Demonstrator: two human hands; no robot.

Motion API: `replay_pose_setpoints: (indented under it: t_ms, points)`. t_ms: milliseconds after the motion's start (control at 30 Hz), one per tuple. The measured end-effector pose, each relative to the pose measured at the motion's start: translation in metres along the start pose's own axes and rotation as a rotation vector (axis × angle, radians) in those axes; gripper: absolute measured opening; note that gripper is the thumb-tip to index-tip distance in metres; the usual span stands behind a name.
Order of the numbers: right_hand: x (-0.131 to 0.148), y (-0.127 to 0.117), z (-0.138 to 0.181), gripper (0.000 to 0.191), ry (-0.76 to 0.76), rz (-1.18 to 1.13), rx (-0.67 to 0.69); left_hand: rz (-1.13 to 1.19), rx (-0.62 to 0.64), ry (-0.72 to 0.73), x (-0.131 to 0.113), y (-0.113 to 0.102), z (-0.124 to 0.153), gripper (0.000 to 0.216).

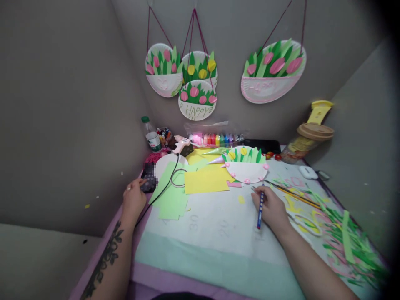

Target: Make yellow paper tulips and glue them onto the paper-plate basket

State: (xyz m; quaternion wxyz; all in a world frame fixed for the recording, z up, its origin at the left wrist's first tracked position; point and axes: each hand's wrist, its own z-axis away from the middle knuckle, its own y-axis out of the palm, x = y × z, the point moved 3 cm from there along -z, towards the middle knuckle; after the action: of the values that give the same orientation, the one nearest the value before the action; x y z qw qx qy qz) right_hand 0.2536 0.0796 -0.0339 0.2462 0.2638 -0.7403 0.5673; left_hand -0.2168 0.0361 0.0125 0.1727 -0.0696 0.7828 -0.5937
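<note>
My right hand [269,208] is closed around a blue patterned pencil [260,210], its red end pointing down towards me. A small thin tip shows by the fingertips, too small to name. Just beyond is a half-plate basket [246,171] with pink flowers along its edge and green paper leaves with yellow tulips. My left hand [134,200] reaches to the table's left edge, its fingertips at a dark phone-like object [149,183], partly blurred out; it does not look gripped. Between the hands lie a yellow paper sheet [206,180] and light green paper [170,204].
A pink glue gun [182,143] trails a black cord across the green paper. Scissors [308,224], pencils [296,196] and paper scraps [346,241] lie at right. A bottle [152,135] and a lidded jar [301,143] stand behind. Finished plate baskets [273,87] hang on the wall.
</note>
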Motion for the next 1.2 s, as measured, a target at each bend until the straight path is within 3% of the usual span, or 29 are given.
replay_pose_setpoints:
  t_ms: [367, 667, 867, 933, 1067, 1133, 1200]
  points:
    - [0.008, -0.004, 0.005, 0.023, -0.153, -0.03, -0.083, -0.099, 0.125, 0.018, -0.011, 0.0, -0.007, 0.048]
    - [0.01, -0.002, 0.008, 0.02, -0.209, -0.032, -0.067, -0.094, 0.17, 0.048, -0.016, 0.002, -0.05, 0.048]
    - [0.013, -0.004, 0.009, 0.017, -0.23, -0.051, -0.059, -0.087, 0.139, 0.01, -0.013, -0.002, -0.044, 0.038]
    - [0.014, -0.005, 0.009, 0.017, -0.22, -0.062, -0.06, -0.058, 0.076, 0.006, -0.016, -0.011, -0.036, 0.041]
    - [0.017, -0.007, 0.011, 0.02, -0.174, -0.091, -0.057, 0.159, -0.199, 0.087, -0.041, -0.035, -0.014, 0.043]
    - [0.018, -0.006, 0.012, 0.022, -0.14, -0.095, -0.045, 0.237, -0.178, 0.204, -0.068, -0.04, 0.002, 0.037]
    - [0.019, -0.002, 0.015, 0.024, -0.114, -0.106, 0.0, 0.262, -0.016, 0.412, -0.105, -0.038, 0.021, 0.032]
